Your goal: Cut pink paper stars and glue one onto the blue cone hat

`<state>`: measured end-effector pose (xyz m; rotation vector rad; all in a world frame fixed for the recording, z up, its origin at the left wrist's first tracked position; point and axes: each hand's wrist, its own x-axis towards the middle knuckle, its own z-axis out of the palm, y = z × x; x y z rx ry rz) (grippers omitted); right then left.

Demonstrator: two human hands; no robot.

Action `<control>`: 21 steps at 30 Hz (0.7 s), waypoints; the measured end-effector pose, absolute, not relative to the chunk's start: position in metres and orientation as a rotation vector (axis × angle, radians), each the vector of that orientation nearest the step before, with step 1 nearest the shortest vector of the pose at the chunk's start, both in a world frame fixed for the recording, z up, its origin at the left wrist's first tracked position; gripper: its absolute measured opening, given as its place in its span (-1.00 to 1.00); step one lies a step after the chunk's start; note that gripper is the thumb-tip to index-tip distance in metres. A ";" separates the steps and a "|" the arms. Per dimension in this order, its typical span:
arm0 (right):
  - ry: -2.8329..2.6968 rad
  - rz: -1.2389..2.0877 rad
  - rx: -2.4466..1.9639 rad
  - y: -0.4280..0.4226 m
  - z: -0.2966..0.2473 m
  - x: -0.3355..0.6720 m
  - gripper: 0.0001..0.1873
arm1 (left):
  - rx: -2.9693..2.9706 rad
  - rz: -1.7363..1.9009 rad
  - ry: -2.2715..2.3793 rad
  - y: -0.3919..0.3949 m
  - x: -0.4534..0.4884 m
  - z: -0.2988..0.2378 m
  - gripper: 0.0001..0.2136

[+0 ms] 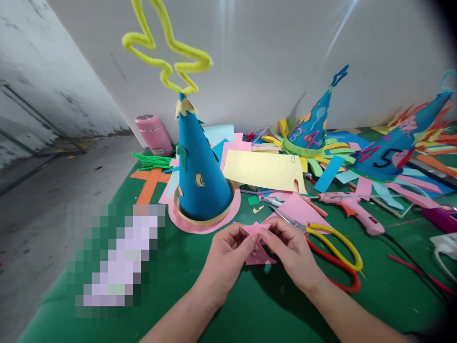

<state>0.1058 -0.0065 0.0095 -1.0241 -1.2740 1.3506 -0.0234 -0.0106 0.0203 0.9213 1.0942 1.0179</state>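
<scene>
Between my fingertips is a small piece of pink paper (256, 229), pinched from both sides. My left hand (230, 250) grips its left end with thumb and forefinger; my right hand (291, 250) grips the right end. Just below them, another pink paper piece (260, 256) shows, partly covered by my fingers. A tall blue paper cone hat (203, 171) stands upright to the left, on a pink brim and topped by a yellow fuzzy wire shape (174, 47). Scissors (333, 247) with yellow and red handles lie beside my right hand.
A pink glue gun (357, 209) with a black cord lies at the right. Behind are a yellow paper sheet (264, 169), a pink bottle (154, 135) and two more decorated cone hats (310, 128). Paper strips cover the green table (200, 305) toward the wall. A blurred patch hides something at left.
</scene>
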 end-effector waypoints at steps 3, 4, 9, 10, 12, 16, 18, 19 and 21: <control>-1.281 1.323 -1.033 -0.006 0.010 0.106 -0.83 | 0.936 1.002 1.106 -0.011 -0.023 0.020 -0.81; -1.286 1.311 -1.043 -0.007 0.010 0.106 -0.83 | 0.943 1.002 1.104 -0.011 -0.023 0.019 -0.82; -1.298 1.324 -1.066 -0.007 0.006 0.109 -0.77 | 0.974 1.027 1.041 -0.011 -0.026 0.015 -0.79; -1.289 1.326 -1.078 -0.007 0.005 0.110 -0.75 | 0.975 1.032 1.038 -0.010 -0.027 0.014 -0.78; -1.266 1.315 -1.110 -0.007 0.003 0.112 -0.74 | 0.971 1.057 1.053 -0.009 -0.029 0.013 -0.76; -1.267 1.295 -1.117 -0.006 0.003 0.112 -0.73 | 0.993 1.117 1.041 -0.009 -0.030 0.012 -0.74; -1.308 1.300 -1.090 -0.007 0.005 0.111 -0.75 | 1.020 1.098 1.009 -0.010 -0.029 0.012 -0.77; -1.331 1.307 -1.073 -0.008 0.006 0.110 -0.76 | 1.024 1.084 1.004 -0.011 -0.028 0.012 -0.79; -1.365 1.326 -1.048 -0.009 0.008 0.108 -0.79 | 1.007 1.057 1.014 -0.012 -0.027 0.012 -0.81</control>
